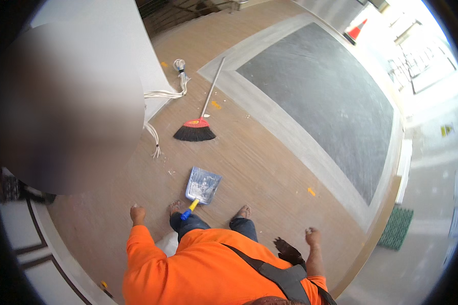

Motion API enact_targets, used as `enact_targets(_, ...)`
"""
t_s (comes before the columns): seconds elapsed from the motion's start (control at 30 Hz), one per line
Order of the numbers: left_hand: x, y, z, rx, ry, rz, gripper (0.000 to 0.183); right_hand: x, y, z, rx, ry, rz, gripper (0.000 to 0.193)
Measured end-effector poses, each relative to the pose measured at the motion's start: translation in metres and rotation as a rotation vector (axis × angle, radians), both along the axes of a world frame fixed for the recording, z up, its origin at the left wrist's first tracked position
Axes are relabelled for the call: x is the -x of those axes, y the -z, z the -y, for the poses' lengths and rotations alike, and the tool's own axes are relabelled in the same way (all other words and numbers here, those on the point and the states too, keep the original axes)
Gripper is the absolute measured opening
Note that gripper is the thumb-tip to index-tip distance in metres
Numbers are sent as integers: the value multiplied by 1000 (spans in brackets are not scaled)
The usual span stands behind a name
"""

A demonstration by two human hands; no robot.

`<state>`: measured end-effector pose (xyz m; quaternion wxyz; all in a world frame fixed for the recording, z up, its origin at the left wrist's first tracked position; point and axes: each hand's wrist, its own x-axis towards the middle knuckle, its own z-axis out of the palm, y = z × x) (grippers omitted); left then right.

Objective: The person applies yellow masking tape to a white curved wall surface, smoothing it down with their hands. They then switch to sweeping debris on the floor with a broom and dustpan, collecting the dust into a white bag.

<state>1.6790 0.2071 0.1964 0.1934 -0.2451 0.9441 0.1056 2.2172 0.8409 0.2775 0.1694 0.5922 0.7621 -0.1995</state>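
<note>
Blue plastic, dusted white, makes up the dustpan (202,178) we see just ahead of our body, its yellow-and-blue handle (191,209) pointing back at us and its wide mouth facing away. Pale debris (204,190) lies in its pan. Our left foot (174,205) is just beside it, our right foot (244,211) farther off; whether the handle touches our trouser leg, we cannot tell.

Neither hand is on it. Our left hand (137,215) hangs out to the side with fingers loosely curled, and our right hand (313,236) does much the same on the other side; we see nothing held in either.

Beyond the dustpan, the broom (194,133) lies on the brown floor (269,168), black bristles towards us. Small scraps are scattered near its handle, white cables (163,95) run to its left, and a dark grey panel (325,112) spreads to its right. Farther out are an orange cone (358,31) and a green mat (396,229).

We judge this a pause in sweeping, both tools set down. Taking up the dustpan would call for a low reach to its handle and a level lift, so nothing spills.
</note>
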Motion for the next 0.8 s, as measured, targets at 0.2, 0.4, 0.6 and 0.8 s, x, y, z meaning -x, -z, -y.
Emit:
enact_targets(0.2,-175,-72,-78,-244,-120,849,46,119,-107,-211,-342,-322,-296,32)
enact_targets(0.4,-251,-37,-193,-823,-317,756,59,302,-109,-269,-148,-496,-375,33)
enact_targets(0.6,-175,24,-321,-1103,-578,431,66,518,-88,-261,-2,-976,-317,34)
enact_targets(0.8,9,134,-432,-650,133,236,67,668,-7,-288,171,-1027,-354,35)
